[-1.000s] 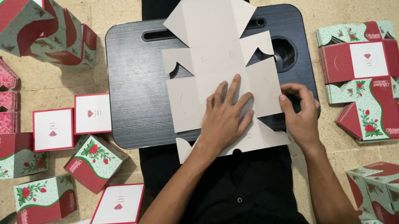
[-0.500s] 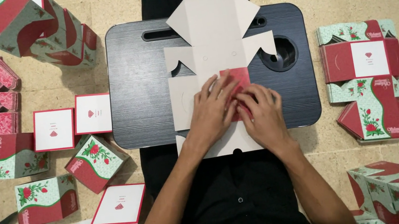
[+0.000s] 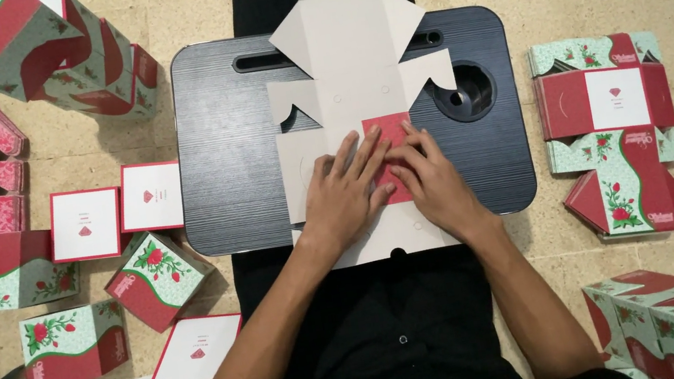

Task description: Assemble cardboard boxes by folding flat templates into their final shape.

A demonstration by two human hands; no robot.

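A flat, unfolded grey cardboard box blank (image 3: 351, 79) lies across the middle of a dark lap tray (image 3: 231, 143), its far flap overhanging the tray's far edge and its near flap overhanging the near edge. The tray's left and right parts are bare, with a round cup hole (image 3: 466, 91) right of the blank. The left hand (image 3: 346, 192) and right hand (image 3: 435, 183) lie side by side, palms down, fingers spread flat, pressing a folded red panel (image 3: 387, 132) onto the blank. Finished boxes (image 3: 157, 277) and flat stacks (image 3: 604, 111) crowd the floor on both sides.
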